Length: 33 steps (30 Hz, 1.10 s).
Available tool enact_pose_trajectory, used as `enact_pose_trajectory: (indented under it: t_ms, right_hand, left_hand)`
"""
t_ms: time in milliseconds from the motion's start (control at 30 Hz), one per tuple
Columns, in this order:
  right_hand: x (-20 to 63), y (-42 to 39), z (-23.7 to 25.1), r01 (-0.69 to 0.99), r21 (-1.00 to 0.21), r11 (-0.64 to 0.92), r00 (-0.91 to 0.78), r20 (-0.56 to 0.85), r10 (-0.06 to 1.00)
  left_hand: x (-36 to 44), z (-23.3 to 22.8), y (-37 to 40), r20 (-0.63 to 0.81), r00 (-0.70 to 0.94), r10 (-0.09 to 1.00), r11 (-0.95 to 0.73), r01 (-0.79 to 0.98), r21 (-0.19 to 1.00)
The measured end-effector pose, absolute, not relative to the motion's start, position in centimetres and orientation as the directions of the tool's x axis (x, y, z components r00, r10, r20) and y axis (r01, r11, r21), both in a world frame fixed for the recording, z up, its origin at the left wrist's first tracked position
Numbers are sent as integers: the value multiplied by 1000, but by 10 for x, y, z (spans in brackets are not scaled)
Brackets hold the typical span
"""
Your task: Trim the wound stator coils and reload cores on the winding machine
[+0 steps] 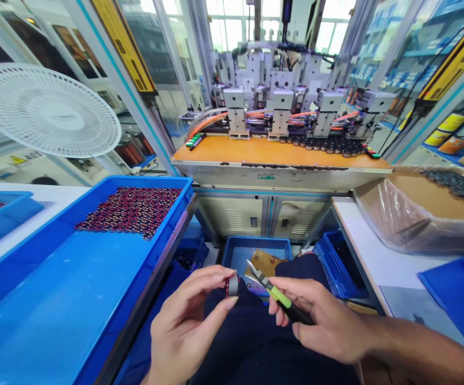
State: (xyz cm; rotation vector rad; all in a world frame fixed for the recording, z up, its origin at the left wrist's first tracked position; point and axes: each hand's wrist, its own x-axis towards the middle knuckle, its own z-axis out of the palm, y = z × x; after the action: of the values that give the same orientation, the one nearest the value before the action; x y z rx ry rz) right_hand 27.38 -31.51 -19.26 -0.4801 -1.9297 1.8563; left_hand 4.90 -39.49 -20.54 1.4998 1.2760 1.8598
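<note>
My left hand (187,326) pinches a small round coil part (232,285), grey with a red edge, between thumb and fingers over my lap. My right hand (322,318) grips small cutting pliers (274,291) with green and black handles; the metal jaws point left and sit just beside the coil part. To the left, a big blue tray (55,283) holds a heap of several similar dark red parts (131,209) at its far end.
A machine with an orange bench top (276,152) and a row of grey heads stands ahead. A white fan (45,109) is at left. A plastic-lined box (424,214) of dark parts sits at right. A small blue bin (236,251) lies below by my knees.
</note>
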Motion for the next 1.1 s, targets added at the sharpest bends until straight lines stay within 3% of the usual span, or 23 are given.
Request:
enact_pose_trajectory:
  t_ms: [133,233,333,433,500,600,733,1100]
  right_hand:
    - [276,-315,-199,-18,-999,50,-839,43,542]
    - [271,-304,-198,37,-994,107,-840,27,542]
    - [254,-272,-179,150,-912,381,-823,98,560]
    - [224,-213,-143,244,-587,772,-767,370,524]
    - [199,-164,-120,325,-330,886,-744,490,455]
    - [157,-93,-99,473,-119,873,-765,436,474]
    - [112,-33,-101,515,-84,853,-787,348,510]
    - [58,35,-136,497,-44,867,-794,382,474]
  left_hand:
    - [29,-209,-409,245,-436,866,-316,-97,944]
    - [9,-214,-432,36,-549,835,-185,-219,958]
    - [-17,-213,-457,-108,-661,742,-33,-198,980]
    - [-55,-206,-472,-204,-698,687,126,-162,979]
    - [-85,-202,-473,-221,-726,651,180,-135,974]
    - [-133,-206,-456,-163,-762,627,256,4,967]
    - [-189,-230,-415,-99,-763,639,316,143,938]
    - [-257,-306,-341,33,-775,631,349,322,880]
